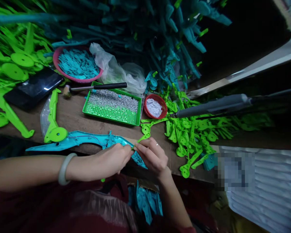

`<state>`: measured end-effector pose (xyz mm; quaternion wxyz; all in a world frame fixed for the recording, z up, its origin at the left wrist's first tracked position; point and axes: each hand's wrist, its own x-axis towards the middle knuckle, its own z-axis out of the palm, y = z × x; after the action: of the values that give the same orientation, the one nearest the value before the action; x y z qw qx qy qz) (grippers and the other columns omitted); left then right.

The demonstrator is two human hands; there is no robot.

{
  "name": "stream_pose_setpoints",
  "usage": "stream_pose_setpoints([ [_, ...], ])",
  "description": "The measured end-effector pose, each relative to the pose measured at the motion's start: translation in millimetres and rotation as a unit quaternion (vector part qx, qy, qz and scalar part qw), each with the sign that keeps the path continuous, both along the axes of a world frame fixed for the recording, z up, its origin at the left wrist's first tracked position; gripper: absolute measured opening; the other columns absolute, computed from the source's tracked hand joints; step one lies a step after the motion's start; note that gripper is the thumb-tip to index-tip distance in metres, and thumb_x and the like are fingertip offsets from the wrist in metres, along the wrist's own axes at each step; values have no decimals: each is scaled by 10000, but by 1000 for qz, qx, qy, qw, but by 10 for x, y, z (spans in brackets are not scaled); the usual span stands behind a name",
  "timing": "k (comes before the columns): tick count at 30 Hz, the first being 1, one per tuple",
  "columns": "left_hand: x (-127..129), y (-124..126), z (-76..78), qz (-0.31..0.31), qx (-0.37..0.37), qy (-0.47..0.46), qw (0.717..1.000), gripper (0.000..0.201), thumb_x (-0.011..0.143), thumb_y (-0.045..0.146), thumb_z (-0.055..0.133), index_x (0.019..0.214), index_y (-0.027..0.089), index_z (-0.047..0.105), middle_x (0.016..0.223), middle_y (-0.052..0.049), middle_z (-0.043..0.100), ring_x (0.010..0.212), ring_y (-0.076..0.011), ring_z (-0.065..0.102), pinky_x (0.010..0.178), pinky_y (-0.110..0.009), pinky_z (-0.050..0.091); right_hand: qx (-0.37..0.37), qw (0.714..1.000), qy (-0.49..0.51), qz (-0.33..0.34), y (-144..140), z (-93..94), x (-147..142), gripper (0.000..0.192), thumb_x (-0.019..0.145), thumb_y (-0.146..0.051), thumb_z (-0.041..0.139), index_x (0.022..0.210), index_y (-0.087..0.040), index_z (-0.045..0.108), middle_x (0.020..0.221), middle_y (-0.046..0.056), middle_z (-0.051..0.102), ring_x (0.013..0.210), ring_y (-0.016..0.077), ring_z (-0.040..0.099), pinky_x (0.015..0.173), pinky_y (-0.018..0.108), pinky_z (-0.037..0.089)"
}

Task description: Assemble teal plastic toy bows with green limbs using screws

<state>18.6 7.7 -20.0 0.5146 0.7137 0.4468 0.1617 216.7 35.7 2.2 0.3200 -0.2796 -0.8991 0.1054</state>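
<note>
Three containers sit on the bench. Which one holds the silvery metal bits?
The green rectangular tray in the middle, just below the hammer. The pink round basin behind it holds teal pieces, and the small red basket to its right holds white ones.

Two hands work at six o'clock, the left hand [113,158] and the right hand [152,157], and together they grip one long teal plastic shell [82,139] and one small green lever [144,138]. On the bench stand one green tray [111,115] of tiny silvery bits at twelve o'clock, two round baskets, the pink basket [55,56] at eleven and the red basket [163,103] at one, plus one hammer [94,87] and one dark phone [32,88] at ten. The loose green parts [196,136] at three o'clock are too many to count.
</note>
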Motion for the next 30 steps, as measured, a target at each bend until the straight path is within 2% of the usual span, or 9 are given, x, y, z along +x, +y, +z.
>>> stream_pose_setpoints([
  [3,52,42,109,16,-100,-63,993,432,1022,365,281,693,195,503,413,57,477,385,-110,514,493,-214,410,-21,999,39,-29,2,-45,4,399,870,-18,600,1224,-198,631,924,86,642,821,172,620,699,338,547],
  [6,61,71,208,19,-119,-99,988,423,1018,380,291,699,194,498,428,61,505,388,-104,530,498,-208,425,-57,995,66,-50,-10,-41,6,376,870,-12,597,1168,-234,655,913,62,630,819,159,624,696,326,554],
  [8,56,68,208,16,-119,-94,988,424,1023,385,283,708,196,495,428,62,502,392,-106,534,499,-209,424,-67,993,73,-57,-17,-15,1,333,862,-21,617,1111,-236,667,905,55,627,814,154,629,674,302,560],
  [11,44,22,118,13,-64,-25,998,406,1030,369,282,733,197,499,462,55,503,395,-108,519,481,-218,389,-53,995,59,-59,-24,29,-19,303,852,-45,647,1102,-216,653,918,63,640,831,158,645,691,293,578],
  [14,22,-41,32,13,87,76,993,287,1014,274,346,817,193,539,594,13,567,480,-139,558,479,-248,353,-46,995,48,-71,-42,47,-48,289,846,-39,651,1086,-199,648,920,70,642,827,155,648,708,286,584],
  [16,9,-65,30,-1,155,117,981,217,997,207,370,880,189,552,660,-12,591,550,-169,597,486,-262,357,-39,993,56,-92,-66,39,-73,274,842,-29,641,1050,-206,655,903,62,636,799,150,643,693,286,582],
  [20,2,-48,98,-42,159,150,975,203,961,102,363,913,185,541,693,-22,605,585,-188,632,494,-258,409,-8,989,71,-127,-116,6,-129,269,835,-27,624,1016,-223,659,881,55,641,778,156,640,672,302,581],
  [25,26,-32,129,-56,186,196,961,247,915,22,358,984,169,544,762,-55,647,664,-215,679,564,-275,490,-3,986,83,-145,-143,-16,-191,263,820,-28,660,1007,-213,650,887,55,637,783,155,634,673,299,577],
  [30,66,-67,169,-28,146,192,970,223,1012,176,328,954,173,543,672,-49,634,581,-232,670,489,-276,450,-35,971,128,-200,-173,-33,-221,201,827,-52,673,954,-208,662,943,56,570,854,159,604,688,301,564],
])
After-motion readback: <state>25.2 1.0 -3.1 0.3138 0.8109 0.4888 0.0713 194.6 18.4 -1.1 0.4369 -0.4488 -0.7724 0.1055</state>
